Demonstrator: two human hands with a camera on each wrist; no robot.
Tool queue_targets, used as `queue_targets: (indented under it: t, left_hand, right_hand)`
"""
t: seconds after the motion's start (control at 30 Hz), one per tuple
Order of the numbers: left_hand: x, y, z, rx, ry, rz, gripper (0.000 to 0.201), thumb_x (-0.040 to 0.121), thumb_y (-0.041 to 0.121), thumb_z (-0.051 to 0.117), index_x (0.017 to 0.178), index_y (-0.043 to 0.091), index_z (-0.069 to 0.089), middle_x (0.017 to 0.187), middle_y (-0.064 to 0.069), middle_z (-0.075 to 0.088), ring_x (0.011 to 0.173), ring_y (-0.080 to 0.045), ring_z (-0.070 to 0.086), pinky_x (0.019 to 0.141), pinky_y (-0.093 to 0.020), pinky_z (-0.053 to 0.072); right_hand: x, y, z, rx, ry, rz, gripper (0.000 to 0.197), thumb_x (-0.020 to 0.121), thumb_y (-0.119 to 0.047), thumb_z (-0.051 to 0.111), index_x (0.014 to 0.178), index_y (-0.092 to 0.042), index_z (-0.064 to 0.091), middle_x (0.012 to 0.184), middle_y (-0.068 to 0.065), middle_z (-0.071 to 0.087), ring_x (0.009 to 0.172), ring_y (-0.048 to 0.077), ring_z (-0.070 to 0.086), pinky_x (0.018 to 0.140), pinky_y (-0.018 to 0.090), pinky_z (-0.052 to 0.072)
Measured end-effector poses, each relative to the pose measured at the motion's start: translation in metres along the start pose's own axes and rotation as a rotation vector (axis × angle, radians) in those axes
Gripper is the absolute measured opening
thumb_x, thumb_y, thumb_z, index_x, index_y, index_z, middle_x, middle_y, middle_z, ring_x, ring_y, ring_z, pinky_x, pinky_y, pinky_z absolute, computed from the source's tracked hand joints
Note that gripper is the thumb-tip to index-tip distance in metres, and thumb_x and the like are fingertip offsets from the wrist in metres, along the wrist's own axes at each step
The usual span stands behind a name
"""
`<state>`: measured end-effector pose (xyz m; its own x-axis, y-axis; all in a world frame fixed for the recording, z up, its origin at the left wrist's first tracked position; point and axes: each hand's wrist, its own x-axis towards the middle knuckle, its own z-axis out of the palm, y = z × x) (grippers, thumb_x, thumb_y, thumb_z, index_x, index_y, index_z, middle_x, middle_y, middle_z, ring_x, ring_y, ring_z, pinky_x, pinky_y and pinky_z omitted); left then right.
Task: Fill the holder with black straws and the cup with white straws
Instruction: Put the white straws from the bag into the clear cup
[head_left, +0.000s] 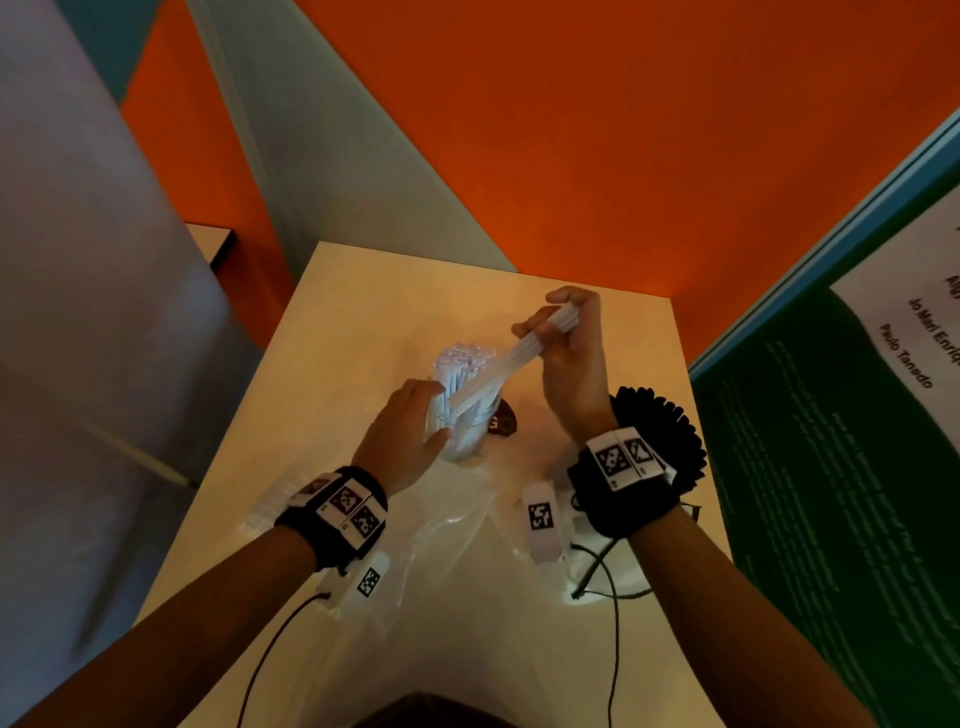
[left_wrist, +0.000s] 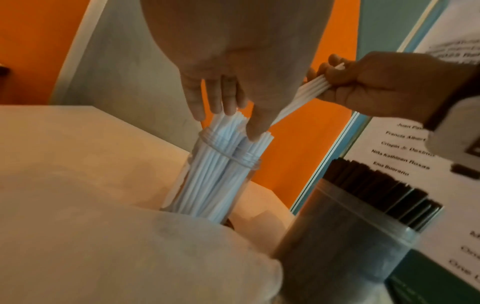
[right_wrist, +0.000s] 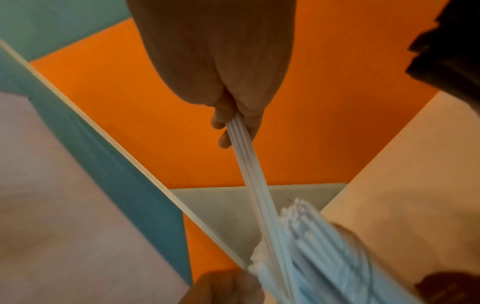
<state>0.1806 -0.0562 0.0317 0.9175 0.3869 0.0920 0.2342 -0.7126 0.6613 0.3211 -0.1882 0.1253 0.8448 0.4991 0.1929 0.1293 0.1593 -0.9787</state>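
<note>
A clear cup (head_left: 467, 441) (left_wrist: 249, 162) packed with white straws (head_left: 460, 364) (left_wrist: 207, 174) (right_wrist: 314, 236) stands mid-table. My left hand (head_left: 410, 431) (left_wrist: 228, 98) clasps the upper straws in the cup, fingers on one side and thumb on the other. My right hand (head_left: 569, 353) (left_wrist: 376, 86) (right_wrist: 233, 111), raised above the cup, grips a small bundle of white straws (head_left: 514, 356) (left_wrist: 303, 92) (right_wrist: 246, 164). The bundle slants down with its lower ends among the straws in the cup. A grey holder (left_wrist: 345, 236) full of black straws (head_left: 670, 431) (left_wrist: 381, 189) stands to the right, partly behind my right wrist.
Crumpled clear plastic bags (head_left: 447, 525) lie on the table in front of the cup. More white straws (head_left: 260, 512) lie at the left edge under my left wrist. A dark round label (head_left: 503, 422) sits beside the cup. A green poster board (head_left: 831, 467) stands close on the right.
</note>
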Motion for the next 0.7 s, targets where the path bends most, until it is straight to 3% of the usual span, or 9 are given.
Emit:
queue_targets:
  t: [0.13, 0.27, 0.33, 0.43, 0.5, 0.57, 0.63, 0.7]
  left_hand:
    - [-0.003, -0.012, 0.005, 0.236, -0.176, 0.097, 0.055, 0.088, 0.015, 0.062, 0.14, 0.015, 0.042, 0.148, -0.005, 0.037, 0.138, -0.022, 0.033, 0.104, -0.034, 0.038]
    - [-0.006, -0.016, 0.01, 0.305, -0.227, 0.115, 0.063, 0.089, 0.016, 0.061, 0.146, 0.018, 0.034, 0.156, -0.003, 0.026, 0.143, -0.021, 0.026, 0.108, -0.035, 0.032]
    - [-0.006, -0.019, 0.01, 0.324, -0.25, 0.123, 0.066, 0.091, 0.019, 0.06, 0.149, 0.019, 0.028, 0.159, -0.003, 0.019, 0.144, -0.02, 0.022, 0.111, -0.034, 0.029]
    - [-0.006, -0.023, 0.008, 0.356, -0.313, 0.124, 0.072, 0.092, 0.03, 0.058, 0.152, 0.02, 0.018, 0.161, 0.0, 0.006, 0.146, -0.018, 0.015, 0.113, -0.034, 0.027]
    - [-0.006, -0.024, 0.006, 0.378, -0.36, 0.113, 0.077, 0.093, 0.037, 0.057, 0.153, 0.021, 0.012, 0.161, 0.0, -0.001, 0.147, -0.018, 0.012, 0.114, -0.036, 0.026]
    - [-0.009, -0.023, 0.004, 0.379, -0.39, 0.1, 0.08, 0.093, 0.042, 0.056, 0.153, 0.022, 0.007, 0.161, 0.0, -0.006, 0.148, -0.019, 0.008, 0.114, -0.038, 0.025]
    - [-0.015, -0.021, 0.004, 0.327, -0.36, 0.087, 0.081, 0.091, 0.042, 0.058, 0.153, 0.022, 0.01, 0.162, -0.001, -0.002, 0.148, -0.021, 0.008, 0.112, -0.041, 0.028]
    - [-0.027, -0.018, 0.005, 0.295, -0.277, 0.089, 0.075, 0.087, 0.043, 0.062, 0.147, 0.017, 0.027, 0.157, -0.007, 0.017, 0.14, -0.026, 0.026, 0.103, -0.041, 0.038]
  right_hand:
    - [0.009, 0.014, -0.003, -0.255, -0.007, -0.035, 0.036, 0.095, 0.01, 0.033, 0.107, -0.023, 0.042, 0.082, 0.0, 0.053, 0.089, 0.024, 0.061, 0.088, 0.045, 0.049]
    - [-0.001, 0.038, 0.001, -0.433, -0.078, -0.123, 0.039, 0.093, 0.005, 0.037, 0.121, -0.022, 0.044, 0.093, 0.003, 0.057, 0.092, 0.015, 0.058, 0.081, 0.017, 0.046]
    - [-0.008, 0.052, 0.003, -0.526, -0.101, -0.169, 0.037, 0.094, 0.001, 0.04, 0.128, -0.013, 0.046, 0.107, 0.008, 0.057, 0.1, 0.013, 0.055, 0.086, 0.009, 0.041]
    - [-0.017, 0.079, 0.002, -0.776, -0.195, -0.182, 0.033, 0.099, -0.006, 0.043, 0.131, -0.002, 0.051, 0.141, 0.016, 0.046, 0.135, 0.027, 0.039, 0.114, 0.028, 0.029]
    - [-0.023, 0.094, -0.001, -0.932, -0.346, -0.115, 0.039, 0.102, -0.017, 0.042, 0.138, -0.004, 0.047, 0.157, 0.013, 0.021, 0.147, 0.031, 0.012, 0.121, 0.04, 0.016]
    - [-0.031, 0.1, -0.003, -0.916, -0.41, -0.037, 0.047, 0.103, -0.026, 0.038, 0.147, -0.012, 0.034, 0.159, 0.001, 0.004, 0.148, 0.024, -0.005, 0.121, 0.043, 0.01]
    - [-0.038, 0.095, -0.006, -0.805, -0.336, -0.069, 0.045, 0.102, -0.024, 0.041, 0.146, -0.014, 0.036, 0.157, -0.005, 0.009, 0.148, 0.019, 0.001, 0.121, 0.038, 0.015]
    - [-0.05, 0.086, -0.009, -0.726, -0.215, -0.224, 0.033, 0.097, -0.006, 0.046, 0.128, -0.009, 0.056, 0.146, 0.007, 0.041, 0.139, 0.027, 0.034, 0.112, 0.037, 0.035]
